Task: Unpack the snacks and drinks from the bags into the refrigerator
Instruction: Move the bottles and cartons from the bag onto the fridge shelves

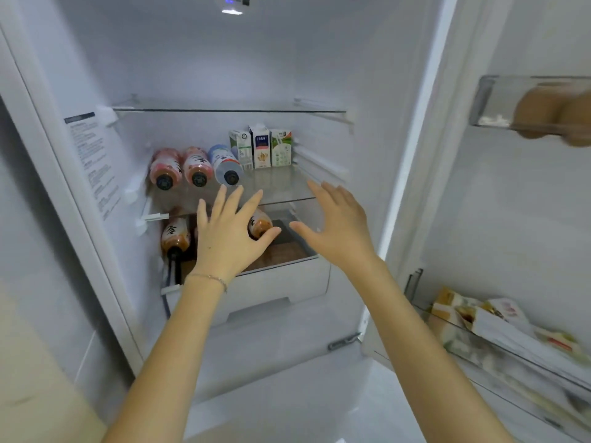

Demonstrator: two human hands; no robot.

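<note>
The refrigerator stands open in front of me. On its glass middle shelf (281, 187) lie two pink bottles (166, 169) and a white-and-blue bottle (224, 163), caps toward me, with three small cartons (260, 148) upright behind them. Below that shelf lie orange-brown bottles (175, 238), one (260, 223) partly behind my left hand. My left hand (228, 233) is raised with fingers spread in front of the shelf edge and holds nothing. My right hand (335, 225) hovers beside it, fingers straight, also holding nothing.
A white drawer (281, 282) sits under the lower bottles. The open door on the right carries a lower bin (511, 343) with snack packets and an upper bin (492, 103) with brown eggs. The top glass shelf (230, 110) holds nothing visible.
</note>
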